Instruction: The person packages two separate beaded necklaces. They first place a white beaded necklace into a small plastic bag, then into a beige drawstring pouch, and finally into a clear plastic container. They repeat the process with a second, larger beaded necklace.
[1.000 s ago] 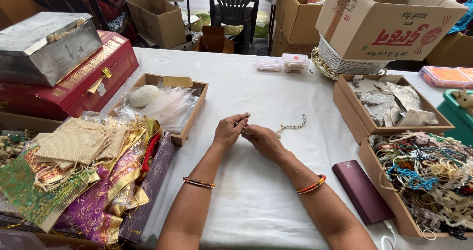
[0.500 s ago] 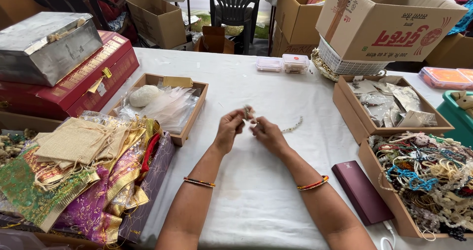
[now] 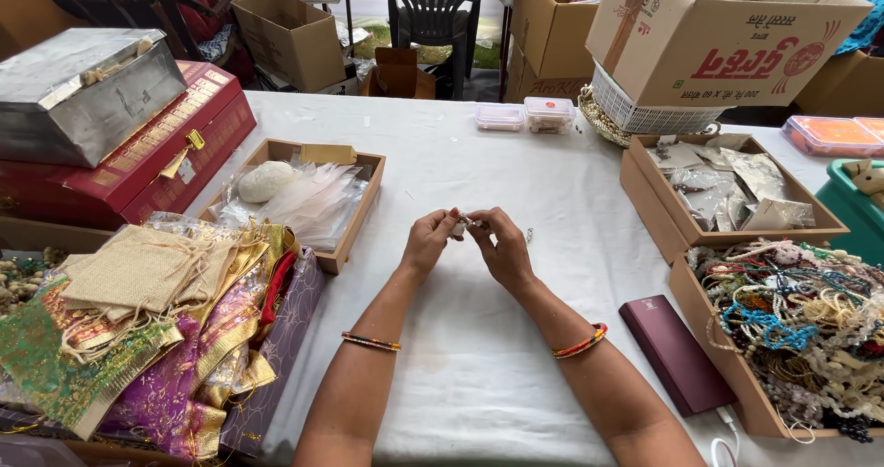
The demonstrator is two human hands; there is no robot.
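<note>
Head view: a white cloth (image 3: 516,356) covers the table, smooth and soft. Cardboard trays sit around, one full of bead strings (image 3: 792,329), one with clear bags (image 3: 308,204). Shiny cloth pouches (image 3: 157,338) lie in a heap. At the middle, left hand (image 3: 431,241) and right hand (image 3: 500,246) both pinch a small silvery chain (image 3: 463,225), nearly all bunched up, one end (image 3: 529,236) on the cloth.
</note>
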